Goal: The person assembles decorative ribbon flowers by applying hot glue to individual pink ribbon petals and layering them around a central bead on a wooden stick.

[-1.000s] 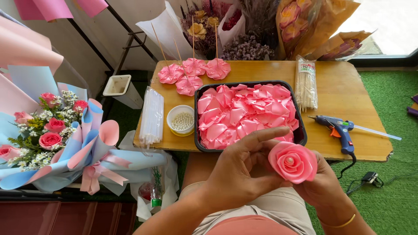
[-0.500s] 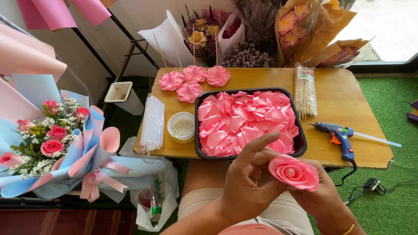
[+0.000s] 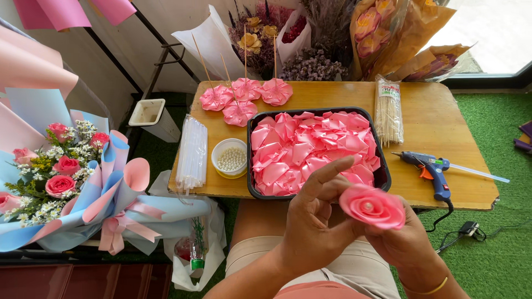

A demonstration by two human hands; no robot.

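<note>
Pink satin ribbon rose held over lap, just in front of wooden table edge. Right hand cups rose from below, fingers closed on it. Left hand pinches rose's left edge, index finger extended. Black tray of folded pink ribbon petals behind; blue glue gun to right.

Glossy satin ribbon rose, smooth wooden table, black plastic tray.
</note>
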